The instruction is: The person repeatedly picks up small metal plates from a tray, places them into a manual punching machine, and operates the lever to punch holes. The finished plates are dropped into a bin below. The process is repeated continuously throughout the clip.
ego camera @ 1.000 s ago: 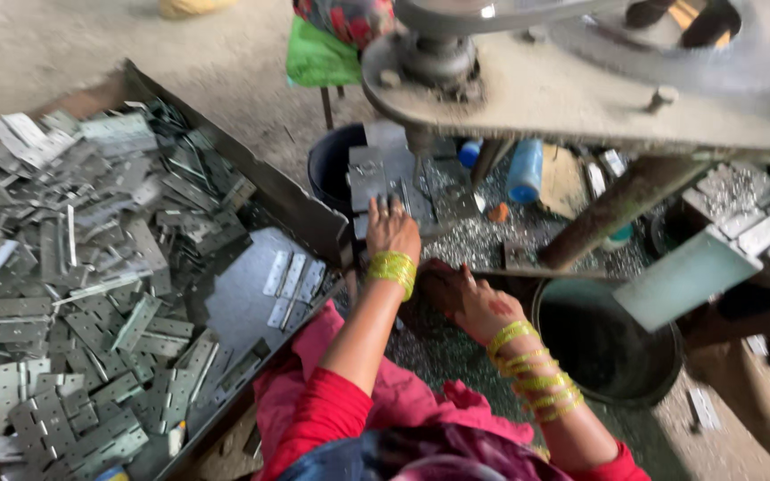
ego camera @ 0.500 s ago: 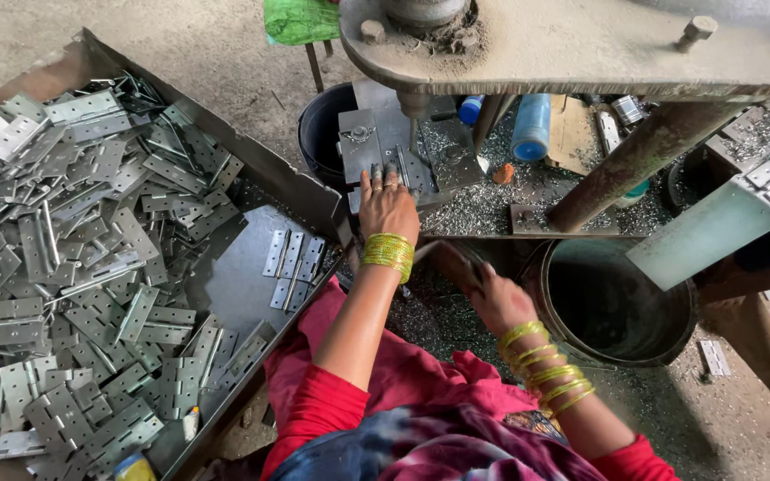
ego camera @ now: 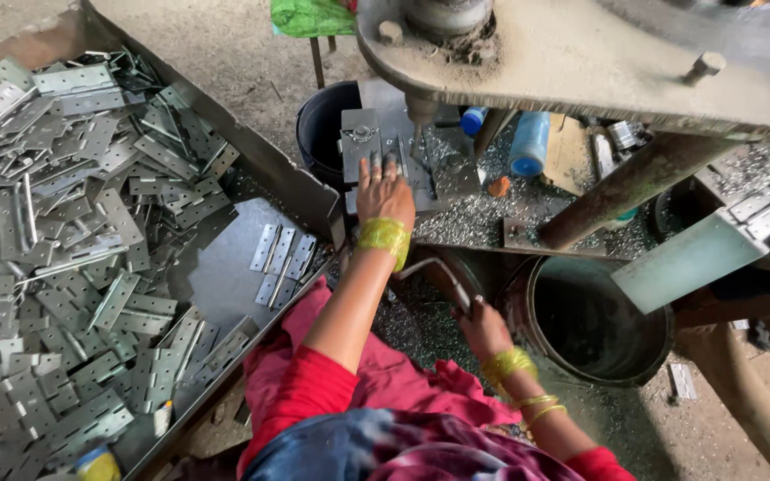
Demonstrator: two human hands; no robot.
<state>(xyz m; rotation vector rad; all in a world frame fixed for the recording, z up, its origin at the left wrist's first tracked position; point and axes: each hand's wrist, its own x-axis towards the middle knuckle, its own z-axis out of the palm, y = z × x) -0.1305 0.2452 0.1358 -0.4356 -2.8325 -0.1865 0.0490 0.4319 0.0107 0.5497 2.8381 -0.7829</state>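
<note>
My left hand [ego camera: 383, 194] reaches forward onto the metal block [ego camera: 383, 147] under the press machine [ego camera: 581, 62], fingers laid on a flat metal hinge plate on the die. My right hand [ego camera: 483, 328] is lower, closed around the end of a bent metal lever handle [ego camera: 434, 270]. Both wrists wear yellow bangles. A large tray [ego camera: 251, 147] at my left is heaped with several grey metal hinge plates [ego camera: 55, 223].
A dark round bucket [ego camera: 594, 325] stands at right under the machine's rusty post [ego camera: 621, 189]. A black bin [ego camera: 323, 125] sits behind the die. A blue bottle [ego camera: 529, 142] and metal shavings lie on the machine bed. A green stool [ego camera: 309, 18] stands behind.
My view has tilted down and closer. My left hand has pushed further forward onto the die block; my right hand has shifted down along the lever handle.
</note>
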